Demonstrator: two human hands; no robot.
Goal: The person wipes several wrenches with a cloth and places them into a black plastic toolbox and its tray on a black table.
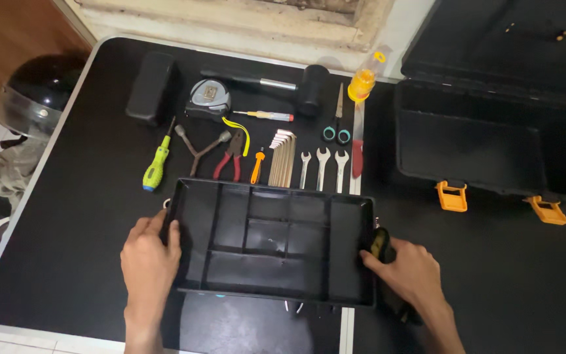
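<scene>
Left hand (150, 259) and right hand (406, 267) reach forward, well apart, palms down, fingers curled in a grip.

The divided tray (273, 242) looks like black plastic with a slight sheen. The table (86, 216) has a matt black top and a pale metal edge. The 3 spanners (322, 167) are bright, smooth metal; the screwdriver (156, 165) has a glossy green plastic handle.

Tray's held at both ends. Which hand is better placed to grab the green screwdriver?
Left. The left hand grips the tray at its left end, and the screwdriver lies just beyond that corner. The right hand is at the far end.
</scene>
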